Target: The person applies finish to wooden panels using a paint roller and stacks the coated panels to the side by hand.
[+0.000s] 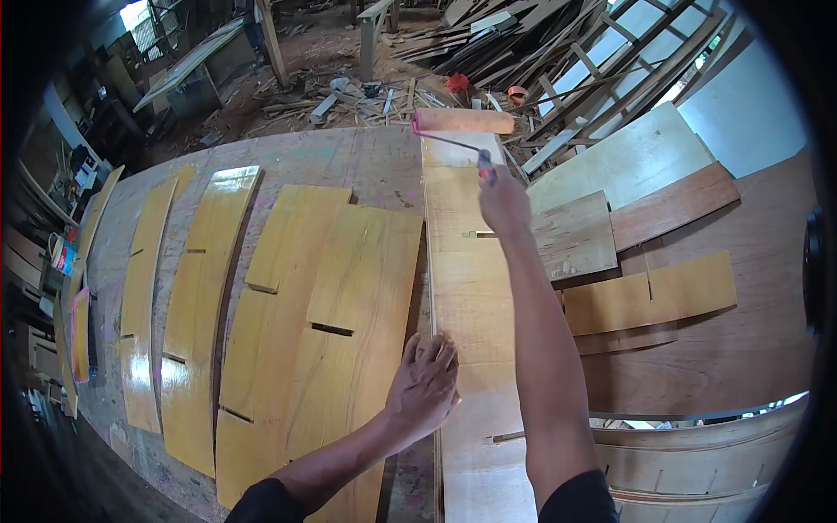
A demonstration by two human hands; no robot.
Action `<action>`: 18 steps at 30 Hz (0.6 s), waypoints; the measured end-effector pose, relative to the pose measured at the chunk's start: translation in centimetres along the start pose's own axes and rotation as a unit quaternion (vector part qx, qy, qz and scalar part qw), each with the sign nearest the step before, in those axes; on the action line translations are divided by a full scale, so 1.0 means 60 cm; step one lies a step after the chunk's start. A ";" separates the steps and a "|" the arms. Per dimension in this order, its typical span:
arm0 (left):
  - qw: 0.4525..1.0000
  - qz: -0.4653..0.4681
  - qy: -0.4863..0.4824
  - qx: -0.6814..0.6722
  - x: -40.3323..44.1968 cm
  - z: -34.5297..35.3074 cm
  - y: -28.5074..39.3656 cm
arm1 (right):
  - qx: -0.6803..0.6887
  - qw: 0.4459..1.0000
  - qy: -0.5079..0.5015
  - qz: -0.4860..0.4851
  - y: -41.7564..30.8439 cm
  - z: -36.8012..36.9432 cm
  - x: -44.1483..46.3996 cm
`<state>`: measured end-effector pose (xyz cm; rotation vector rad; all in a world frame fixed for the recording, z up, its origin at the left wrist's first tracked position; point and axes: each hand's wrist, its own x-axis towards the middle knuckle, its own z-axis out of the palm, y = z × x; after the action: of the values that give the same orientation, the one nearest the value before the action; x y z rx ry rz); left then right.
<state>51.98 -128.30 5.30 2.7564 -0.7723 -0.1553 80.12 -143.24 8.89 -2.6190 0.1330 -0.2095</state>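
In the head view, my right hand (506, 200) is stretched far forward, closed round the handle of a paint roller (462, 120). The roller's orange sleeve lies across the far end of a long slotted wooden board (475, 314), whose surface shines in places. My left hand (425, 381) is at that board's left edge, with its fingers bent over the edge; the thumb is partly hidden. Left of it lies a wide yellowish slotted panel (370, 270), and beyond that a narrower glossy panel (205, 288).
All the panels rest on a stained work table (305, 152). At the right lie unfinished plywood pieces (571, 235) and a short slotted board (649, 292). A roller tray (80, 336) stands at the left edge. Scrap wood (497, 39) is heaped on the floor behind.
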 end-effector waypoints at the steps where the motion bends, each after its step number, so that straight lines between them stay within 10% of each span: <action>1: 1.000 0.004 0.001 0.008 0.005 -0.003 0.005 | 0.006 1.000 0.006 0.001 0.004 0.024 0.035; 18: 0.993 0.042 -0.079 0.071 0.024 -0.019 -0.011 | -0.007 0.999 0.013 -0.040 0.019 0.110 0.110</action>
<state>53.74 -128.24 6.19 2.8640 -0.9745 -0.3157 87.68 -141.92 3.46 -2.6386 0.0393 -0.2726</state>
